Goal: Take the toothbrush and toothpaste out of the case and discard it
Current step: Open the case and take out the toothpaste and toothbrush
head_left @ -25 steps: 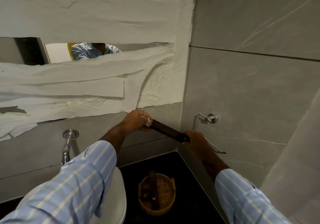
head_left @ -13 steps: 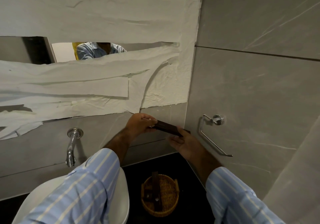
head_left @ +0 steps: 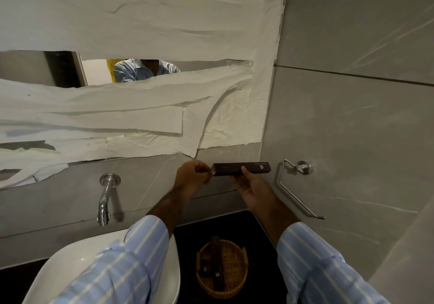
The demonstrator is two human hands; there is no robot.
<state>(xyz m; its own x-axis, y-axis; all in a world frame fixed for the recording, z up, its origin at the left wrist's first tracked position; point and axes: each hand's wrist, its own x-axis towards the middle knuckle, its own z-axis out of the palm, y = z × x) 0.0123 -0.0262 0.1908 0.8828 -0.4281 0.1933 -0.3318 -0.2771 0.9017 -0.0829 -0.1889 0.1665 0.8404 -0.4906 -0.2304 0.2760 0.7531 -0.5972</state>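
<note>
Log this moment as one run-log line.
right hand: holds dark case level | left hand: pinching at its end | contents: not visible | basket: below

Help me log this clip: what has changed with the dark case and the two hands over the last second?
The case went from tilted to roughly level. The right hand shifted from gripping its end to cradling it from below. The left hand stays pinched at its left end. The basket, tap and basin are unchanged.

There is one camera, worn on the person's head. It looks forward and down, close over both arms, at the wall corner, the white sink (head_left: 70, 263) and the basket (head_left: 222, 278). The edges look bent, maybe from the wide lens.
</note>
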